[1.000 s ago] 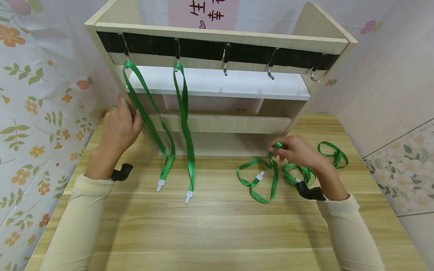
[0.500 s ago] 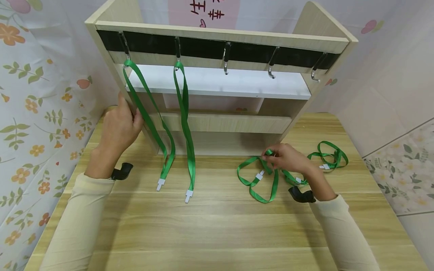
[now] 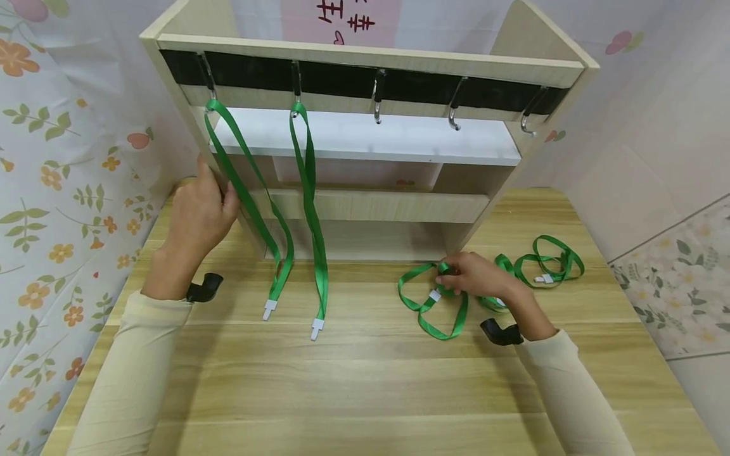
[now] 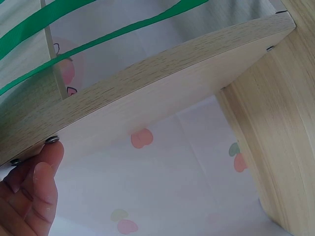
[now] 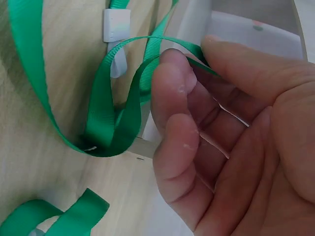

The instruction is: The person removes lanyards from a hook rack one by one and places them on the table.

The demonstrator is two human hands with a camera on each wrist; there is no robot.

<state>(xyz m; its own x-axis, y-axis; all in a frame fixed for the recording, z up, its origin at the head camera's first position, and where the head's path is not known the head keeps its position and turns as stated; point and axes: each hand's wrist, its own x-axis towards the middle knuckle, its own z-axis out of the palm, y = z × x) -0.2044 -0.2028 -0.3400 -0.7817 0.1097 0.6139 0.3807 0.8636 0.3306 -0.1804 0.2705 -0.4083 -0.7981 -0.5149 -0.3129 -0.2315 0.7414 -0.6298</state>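
Note:
The left hand (image 3: 199,218) grips the left side panel of the wooden rack (image 3: 365,206); in the left wrist view its fingers (image 4: 44,191) touch the panel's outer face. Fingers and thumb of the right hand (image 3: 476,275) pinch a green lanyard (image 3: 409,304) lying on the table near the rack's base. In the right wrist view that lanyard (image 5: 98,118) loops out from between the fingertips of the right hand (image 5: 221,132). Two green lanyards (image 3: 245,193) (image 3: 310,196) hang from the two leftmost hooks, their white clips pointing down.
Three hooks (image 3: 377,107) (image 3: 454,114) (image 3: 527,120) on the black strip hold nothing. Right of the right hand, more green lanyards (image 3: 561,278) lie coiled on the wooden table (image 3: 365,392). A floral cloth (image 3: 63,209) covers the wall at the left.
The right hand has moved left and slightly down, with the pinched part of the lanyard lowered among its loops. The left hand has stayed on the side panel.

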